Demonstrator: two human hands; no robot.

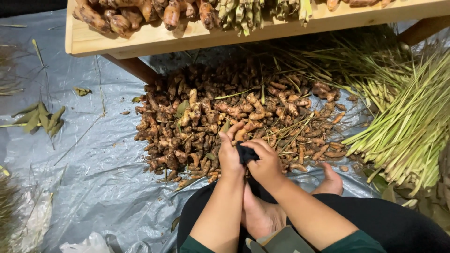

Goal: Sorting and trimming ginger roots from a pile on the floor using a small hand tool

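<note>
A big pile of brown turmeric-like roots (220, 117) lies on a grey plastic sheet (93, 154) in front of me. My left hand (229, 154) and my right hand (267, 161) meet just at the pile's near edge. Between them they pinch a small dark piece of cloth or plastic (244, 152). My left thumb and fingers point up toward the roots. My bare feet (262, 215) rest below the hands, soles together.
A low wooden bench (154, 40) at the top carries more roots (140, 14) and cut green stalks (243, 14). A large heap of lemongrass-like stalks (408, 122) lies on the right. Loose green leaves (42, 119) lie on the left.
</note>
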